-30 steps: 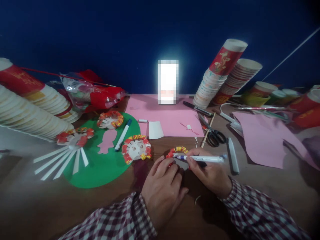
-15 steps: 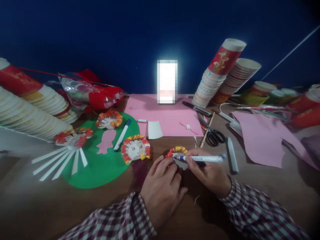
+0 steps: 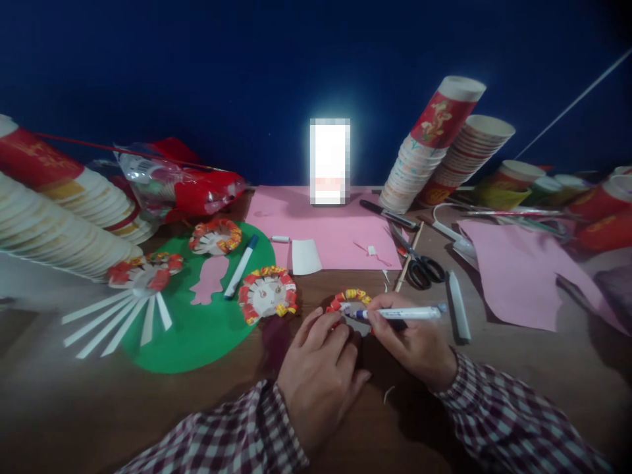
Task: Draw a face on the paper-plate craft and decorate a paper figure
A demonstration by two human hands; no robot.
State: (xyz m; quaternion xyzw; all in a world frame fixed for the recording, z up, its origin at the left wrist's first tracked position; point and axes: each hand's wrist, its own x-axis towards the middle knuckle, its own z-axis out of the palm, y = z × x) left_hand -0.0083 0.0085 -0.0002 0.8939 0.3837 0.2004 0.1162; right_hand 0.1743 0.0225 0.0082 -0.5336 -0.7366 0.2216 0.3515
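Observation:
In my right hand [image 3: 412, 339] is a white marker pen [image 3: 405, 314] with a dark blue tip end, held nearly level. Its tip meets the pale middle of a cut paper cup [image 3: 354, 294] whose red and yellow strips are curled into a ring. With bent fingers, my left hand [image 3: 323, 368] holds that cup down on the table, hiding its near side. Just left lies a similar curled paper cup [image 3: 268, 294] bearing two drawn eyes. Two more, a curled paper cup [image 3: 216, 236] and one with long white strips [image 3: 143, 273], lie farther left.
A green paper sheet [image 3: 197, 342] carries a pink paper cutout [image 3: 210, 280] and another marker [image 3: 241, 266]. Behind are pink paper [image 3: 340, 230] and a glowing blurred screen [image 3: 330, 161]. Scissors [image 3: 422, 270], a glue tube [image 3: 459, 306] and leaning cup stacks [image 3: 434, 145] stand right.
The marker's tip has shifted very slightly over the cup's middle. Both hands keep their places, and the whole view has drifted a little.

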